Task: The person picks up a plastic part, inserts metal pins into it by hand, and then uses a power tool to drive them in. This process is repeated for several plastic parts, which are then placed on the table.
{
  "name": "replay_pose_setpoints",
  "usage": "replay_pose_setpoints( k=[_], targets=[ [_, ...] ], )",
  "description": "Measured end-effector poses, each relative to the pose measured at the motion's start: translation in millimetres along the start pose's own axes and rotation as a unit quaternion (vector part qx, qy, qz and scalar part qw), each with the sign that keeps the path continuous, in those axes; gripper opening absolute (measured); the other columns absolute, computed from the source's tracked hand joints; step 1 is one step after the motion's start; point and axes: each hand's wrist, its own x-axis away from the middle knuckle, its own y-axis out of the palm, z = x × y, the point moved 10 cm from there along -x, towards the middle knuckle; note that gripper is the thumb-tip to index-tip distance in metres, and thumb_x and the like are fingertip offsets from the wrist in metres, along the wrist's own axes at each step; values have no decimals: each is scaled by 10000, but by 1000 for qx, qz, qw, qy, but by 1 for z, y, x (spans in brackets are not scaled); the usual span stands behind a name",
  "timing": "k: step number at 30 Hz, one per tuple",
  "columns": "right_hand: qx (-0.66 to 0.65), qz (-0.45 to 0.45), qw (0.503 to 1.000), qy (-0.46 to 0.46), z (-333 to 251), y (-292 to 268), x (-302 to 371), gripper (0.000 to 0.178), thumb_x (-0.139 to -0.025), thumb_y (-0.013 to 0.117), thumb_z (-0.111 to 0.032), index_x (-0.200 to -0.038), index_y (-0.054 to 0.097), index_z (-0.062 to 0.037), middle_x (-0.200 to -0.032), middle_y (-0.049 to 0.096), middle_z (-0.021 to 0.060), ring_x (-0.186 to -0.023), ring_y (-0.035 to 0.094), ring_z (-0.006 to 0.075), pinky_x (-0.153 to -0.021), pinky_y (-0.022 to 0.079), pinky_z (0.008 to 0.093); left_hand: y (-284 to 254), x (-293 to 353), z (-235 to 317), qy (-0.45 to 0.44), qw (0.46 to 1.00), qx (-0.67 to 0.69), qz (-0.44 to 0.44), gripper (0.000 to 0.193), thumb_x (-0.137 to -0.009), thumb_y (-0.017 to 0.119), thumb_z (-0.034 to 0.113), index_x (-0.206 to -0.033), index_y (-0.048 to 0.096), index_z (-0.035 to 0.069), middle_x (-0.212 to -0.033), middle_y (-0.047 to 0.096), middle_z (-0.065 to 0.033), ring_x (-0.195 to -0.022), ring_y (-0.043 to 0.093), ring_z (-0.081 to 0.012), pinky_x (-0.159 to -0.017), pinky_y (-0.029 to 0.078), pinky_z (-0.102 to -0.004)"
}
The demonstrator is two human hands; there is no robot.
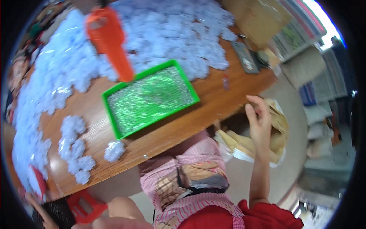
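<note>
Now: right hand (260, 123) half-open, touching one tan sack (276, 133) | one green tray (150, 97) | left hand unseen

A brown wooden bench (164, 141) fills the view, its near edge running aslant from lower left up to the right. Near the middle sits a green rectangular tray (114, 93), shallow, tilted to the edges. An orange scoop-like plastic tool (110, 42) lies just behind it, its tip touching the tray's far rim. Pale blue crumpled plastic pieces (171, 34) heap across the far side and down the left edge; a smaller cluster (76, 149) rests near the near-left corner. A dark flat device (246, 57) lies at the far-right corner.
</note>
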Motion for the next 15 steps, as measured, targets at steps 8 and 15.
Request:
replay_pose_setpoints(
  k=[8, 15],
  targets=[
    [-115, -147, 973, -136, -116, 114, -1, 175, -890, 599, -82, -1040, 621, 6, -1085, 594, 138, -1058, 555, 265, -931, 413, 341, -107, 57, 8, -216, 788, -566, 106, 253, -850, 577, 64, -1084, 615, -25, -1011, 628, -148, -933, 565, -283, -863, 438, -390],
    [82, -245, 927, -273, -142, 216, 16, 430, -819, 683, -161, -1183, 553, 26, -1170, 531, 206, -1083, 489, 370, -932, 406, 449, -191, 127, -62, -434, 617, -656, 9, 433, -826, 714, 285, -1142, 602, 11, -1113, 571, -156, -1060, 452, -333, -939, 396, -402]
  ],
)
